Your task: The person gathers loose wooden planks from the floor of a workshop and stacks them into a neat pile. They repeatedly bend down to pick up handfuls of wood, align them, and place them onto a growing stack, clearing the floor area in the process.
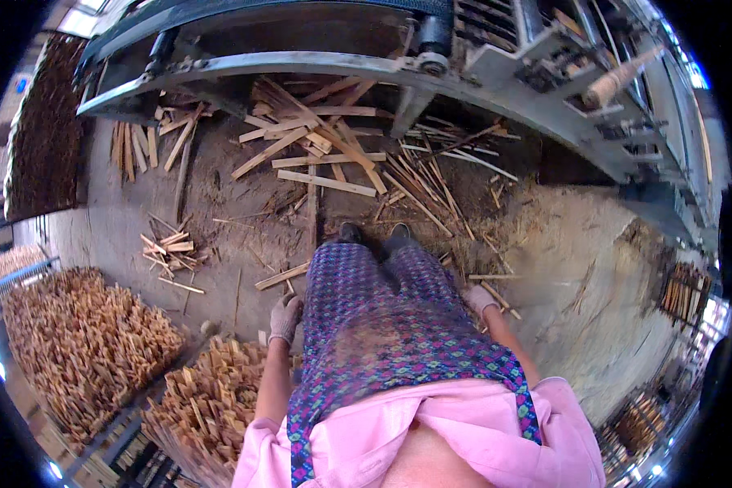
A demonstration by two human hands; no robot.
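Both my arms hang at my sides, and a pale knit work glove covers each hand. My left hand [285,318] is beside my left thigh, close to a dense stack of short wood pieces [211,398]. Its fingers look loosely apart with nothing in them. By my right thigh is my right hand [481,299], its fingers partly blurred. Thin wooden sticks [503,301] show just past it, and I cannot tell whether it touches them. A patterned apron [382,325] covers my front, and my dark shoes [350,233] stand on the dirty floor.
Ahead runs a long metal machine frame [285,61] with rollers. Loose wooden slats [325,159] lie piled under and before it. A smaller heap of offcuts [172,246] lies on the left floor. A large stack of wood pieces [89,342] stands at the left.
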